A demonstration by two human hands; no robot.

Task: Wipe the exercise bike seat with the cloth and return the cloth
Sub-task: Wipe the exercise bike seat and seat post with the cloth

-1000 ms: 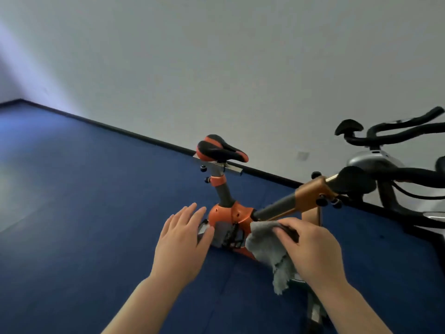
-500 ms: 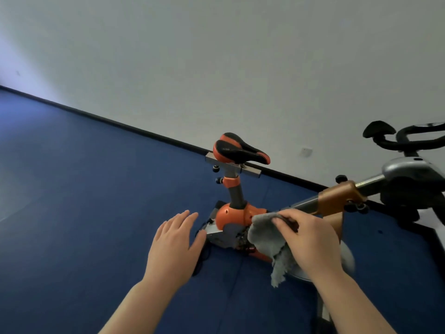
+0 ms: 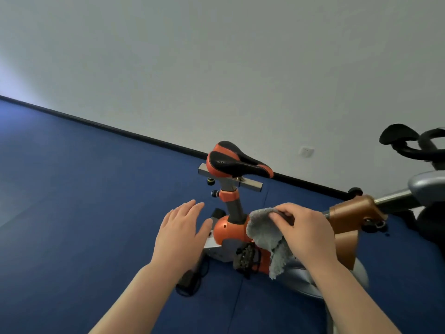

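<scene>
Holding cloth (image 3: 266, 233) pinched in right hand (image 3: 305, 233), left hand (image 3: 179, 235) fingers spread, empty. Seat (image 3: 237, 161) unwiped; next, reach up.

Blue floor (image 3: 72, 213), white wall (image 3: 240, 68), wall socket (image 3: 305, 150), black baseboard (image 3: 120, 131).
</scene>
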